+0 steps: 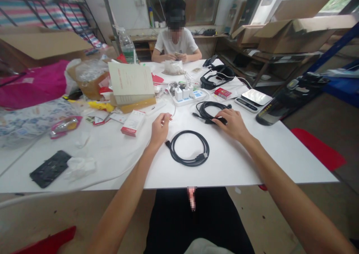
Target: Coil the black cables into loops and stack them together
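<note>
A coiled black cable (190, 131) with a plug at each end lies on the white table (235, 168) before me. Behind it and to the right is a second black cable coil (209, 108), looser, with my right hand (232, 124) closed on its near right side, by a dark connector. My left hand (160, 129) is raised slightly left of the front coil, with its fingers curled together. A thin white cord (174, 112) runs close to those fingertips; whether they pinch it or anything else is unclear.
Beyond the coils stands a white power strip (183, 100) with chargers. To the right are a scale (252, 100) and a tilted dark bottle (283, 102). On the left lie a red-white box (134, 123) and a black phone-like slab (50, 168). A person (176, 41) sits opposite.
</note>
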Tool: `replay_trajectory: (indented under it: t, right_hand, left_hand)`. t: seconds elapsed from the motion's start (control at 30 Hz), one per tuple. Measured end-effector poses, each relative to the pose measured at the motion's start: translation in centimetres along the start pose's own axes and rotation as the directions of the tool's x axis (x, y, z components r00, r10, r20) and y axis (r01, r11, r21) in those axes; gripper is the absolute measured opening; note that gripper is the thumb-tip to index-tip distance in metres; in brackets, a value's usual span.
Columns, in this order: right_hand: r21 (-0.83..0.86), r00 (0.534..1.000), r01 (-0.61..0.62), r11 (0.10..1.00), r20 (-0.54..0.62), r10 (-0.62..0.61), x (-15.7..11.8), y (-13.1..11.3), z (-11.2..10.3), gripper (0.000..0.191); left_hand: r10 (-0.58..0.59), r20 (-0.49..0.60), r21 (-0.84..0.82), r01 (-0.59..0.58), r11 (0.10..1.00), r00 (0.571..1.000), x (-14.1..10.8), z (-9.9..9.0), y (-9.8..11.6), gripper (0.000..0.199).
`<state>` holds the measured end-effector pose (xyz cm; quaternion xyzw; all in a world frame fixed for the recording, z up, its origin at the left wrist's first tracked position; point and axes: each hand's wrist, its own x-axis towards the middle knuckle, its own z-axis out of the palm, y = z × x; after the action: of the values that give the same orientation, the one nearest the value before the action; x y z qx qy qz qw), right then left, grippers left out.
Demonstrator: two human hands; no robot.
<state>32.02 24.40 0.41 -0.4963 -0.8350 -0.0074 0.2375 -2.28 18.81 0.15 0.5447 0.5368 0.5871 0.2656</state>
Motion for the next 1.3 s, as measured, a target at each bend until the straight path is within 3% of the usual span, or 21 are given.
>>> replay_trajectory:
  t: [0.1,0.17,0.37,0.5,0.63,0.8,0.87,0.97,1.03,1.07,1.17,1.23,1.3]
  right_hand:
    - [-0.053,0.992,0.076,0.996,0.106,-0.07,0.7,0.1,-0.3,0.061]
    - [-0.077,0.991,0.083,0.994,0.109,-0.075,1.1,0.3,-0.5,0.074]
    - [-0.03,0.974,0.132,0.991,0.192,-0.124,2.5,0.9,-0.6,0.037]
    - [-0.043,0.97,-0.006,0.999,0.243,0.016,3.5,0.9,-0.9,0.034]
    - [0.038,0.99,-0.084,0.996,0.12,0.078,5.3,1.7,-2.4,0.038]
    - [0.176,0.967,-0.164,0.971,-0.168,0.194,8.3,2.3,-7.0,0.052]
    - [0.281,0.952,-0.145,0.949,-0.221,0.211,8.8,1.3,-9.0,0.054]
    - [0.343,0.962,-0.047,0.938,-0.237,0.135,7.9,-2.0,-10.9,0.053]
    - [0.28,0.972,0.023,0.96,-0.23,0.044,6.5,-5.0,-11.0,0.051]
    - [0.231,0.976,0.057,0.971,-0.219,-0.005,5.6,-6.5,-10.7,0.05]
    - [0.075,0.982,0.164,0.984,-0.11,-0.155,3.1,-10.7,-8.8,0.046]
    - [0.008,0.975,0.221,0.975,0.022,-0.221,1.8,-12.8,-7.1,0.044]
    - [0.015,0.96,0.245,0.969,0.138,-0.244,0.9,-14.0,-5.8,0.045]
  left_hand:
    - [0.016,0.007,0.016,-0.016,1.0,1.0,0.1,0.0,-0.2,0.025]
    - [0.025,0.013,0.017,-0.026,1.0,1.0,0.1,0.0,-0.3,0.024]
    - [0.03,0.028,0.031,-0.031,0.999,0.999,0.0,0.0,-0.3,0.021]
    - [0.037,0.03,0.064,-0.039,0.997,0.999,0.0,0.0,-0.3,0.025]
    - [0.036,0.026,0.052,-0.037,0.998,0.999,0.1,0.0,-0.2,0.026]
    - [0.018,0.014,-0.004,-0.018,1.0,1.0,0.1,0.1,-0.1,0.026]
    - [0.014,0.027,-0.074,-0.012,0.997,1.0,0.2,0.1,0.0,0.028]
    - [-0.021,0.099,-0.279,0.048,0.959,0.995,0.1,0.1,0.7,0.038]
    - [-0.072,0.23,-0.426,0.167,0.889,0.97,0.0,-0.2,1.3,0.049]
    - [-0.097,0.331,-0.48,0.256,0.839,0.938,0.0,-0.4,1.7,0.056]
    - [-0.128,0.623,-0.527,0.536,0.66,0.771,-0.1,-1.1,2.5,0.074]
    - [-0.153,0.682,-0.532,0.629,0.567,0.715,-0.1,-1.4,2.6,0.061]
    - [-0.217,0.658,-0.553,0.658,0.511,0.721,0.1,-1.5,2.4,0.034]
